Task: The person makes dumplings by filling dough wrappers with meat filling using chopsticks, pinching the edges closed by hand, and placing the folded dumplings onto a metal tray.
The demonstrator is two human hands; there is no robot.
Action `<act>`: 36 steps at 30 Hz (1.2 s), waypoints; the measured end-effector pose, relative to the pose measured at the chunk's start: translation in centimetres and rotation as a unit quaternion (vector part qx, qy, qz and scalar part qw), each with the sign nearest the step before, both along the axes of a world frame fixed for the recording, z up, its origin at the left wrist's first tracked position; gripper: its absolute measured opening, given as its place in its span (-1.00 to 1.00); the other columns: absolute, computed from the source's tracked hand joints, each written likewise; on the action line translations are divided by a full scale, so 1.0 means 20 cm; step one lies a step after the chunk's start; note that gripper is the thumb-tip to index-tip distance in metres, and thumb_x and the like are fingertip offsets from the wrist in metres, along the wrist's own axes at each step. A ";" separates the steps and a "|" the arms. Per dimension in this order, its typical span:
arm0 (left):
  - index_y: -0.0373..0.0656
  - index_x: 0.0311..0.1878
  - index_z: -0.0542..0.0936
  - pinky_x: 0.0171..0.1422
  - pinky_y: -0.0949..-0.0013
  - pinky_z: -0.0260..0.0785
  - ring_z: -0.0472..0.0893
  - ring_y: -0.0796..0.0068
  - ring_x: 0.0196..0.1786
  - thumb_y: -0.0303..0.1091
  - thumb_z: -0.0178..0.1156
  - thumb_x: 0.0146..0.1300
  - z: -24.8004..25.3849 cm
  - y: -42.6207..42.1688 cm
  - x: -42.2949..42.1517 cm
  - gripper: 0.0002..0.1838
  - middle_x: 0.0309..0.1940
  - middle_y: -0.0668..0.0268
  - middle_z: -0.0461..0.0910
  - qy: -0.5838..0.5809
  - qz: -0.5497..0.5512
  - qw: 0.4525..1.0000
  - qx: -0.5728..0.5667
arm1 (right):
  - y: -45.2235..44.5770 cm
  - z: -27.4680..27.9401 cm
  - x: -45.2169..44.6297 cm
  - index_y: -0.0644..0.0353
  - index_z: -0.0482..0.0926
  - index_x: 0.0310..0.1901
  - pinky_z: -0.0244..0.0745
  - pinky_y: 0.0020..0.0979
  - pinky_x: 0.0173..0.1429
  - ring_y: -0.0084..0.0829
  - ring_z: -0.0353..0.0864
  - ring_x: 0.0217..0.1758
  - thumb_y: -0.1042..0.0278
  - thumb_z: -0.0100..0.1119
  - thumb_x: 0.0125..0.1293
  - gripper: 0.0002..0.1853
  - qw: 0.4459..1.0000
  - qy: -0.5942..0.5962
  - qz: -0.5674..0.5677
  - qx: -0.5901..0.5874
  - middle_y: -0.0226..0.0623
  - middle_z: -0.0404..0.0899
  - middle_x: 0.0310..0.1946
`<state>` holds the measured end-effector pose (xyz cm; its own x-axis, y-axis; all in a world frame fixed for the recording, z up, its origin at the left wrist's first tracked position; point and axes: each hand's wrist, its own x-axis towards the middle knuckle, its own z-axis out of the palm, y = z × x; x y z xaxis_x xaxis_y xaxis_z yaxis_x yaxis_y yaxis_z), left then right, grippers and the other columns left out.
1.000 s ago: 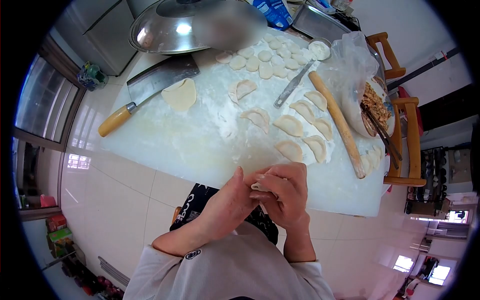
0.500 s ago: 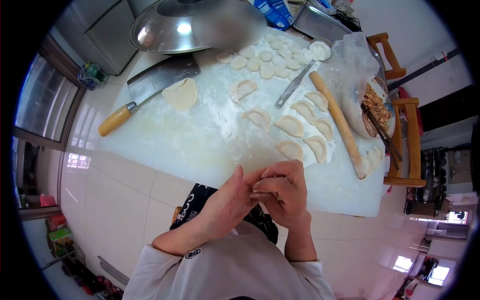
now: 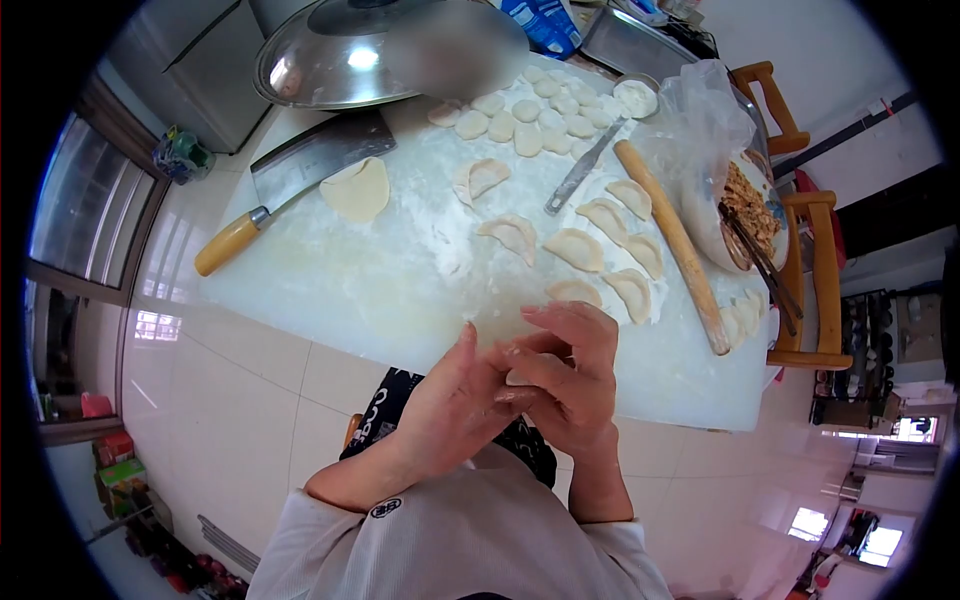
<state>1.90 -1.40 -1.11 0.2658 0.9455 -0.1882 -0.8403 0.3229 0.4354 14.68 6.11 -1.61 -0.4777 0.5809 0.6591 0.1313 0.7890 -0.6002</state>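
My left hand [image 3: 449, 412] is cupped at the table's near edge, thumb raised, its fingers partly hidden behind the other hand. My right hand [image 3: 572, 385] meets it, fingers bent and pressed toward the left fingers. A small pale bit [image 3: 517, 378] shows between the two hands; most of it is covered, so I cannot tell what it is. Just beyond them lie several folded dumplings [image 3: 574, 250] on the floured white board [image 3: 400, 290]. Flour marks both hands.
A cleaver [image 3: 318, 160] lies at left, touching a round wrapper [image 3: 360, 192]. Small dough discs [image 3: 527, 140] sit toward the back. A rolling pin [image 3: 675, 245], a metal spatula [image 3: 588, 166] and a bowl of filling [image 3: 750, 210] with chopsticks [image 3: 765, 265] are at right. A large lid [image 3: 330, 75] stands behind.
My right fingers have lifted and spread a little, uncovering the pale bit between the hands. The left hand stays nearly in place. The view has shifted slightly.
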 end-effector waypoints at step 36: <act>-0.29 0.40 0.23 0.39 0.23 0.08 0.36 0.32 0.27 0.28 -0.49 0.43 -0.12 0.00 -0.02 -0.16 0.25 0.19 0.38 -0.231 -0.004 0.969 0.089 | -0.01 0.01 -0.03 0.05 0.69 -0.07 0.05 -0.04 0.38 -0.12 0.25 0.40 0.19 0.22 0.18 -0.70 0.999 -0.017 -0.032 -0.034 -0.36 0.53 0.20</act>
<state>1.57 -1.31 -3.42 0.2900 0.9496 0.1192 -0.9567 0.2844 0.0623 14.18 5.87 -1.45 -0.4591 0.6537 0.6016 0.2017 0.7362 -0.6460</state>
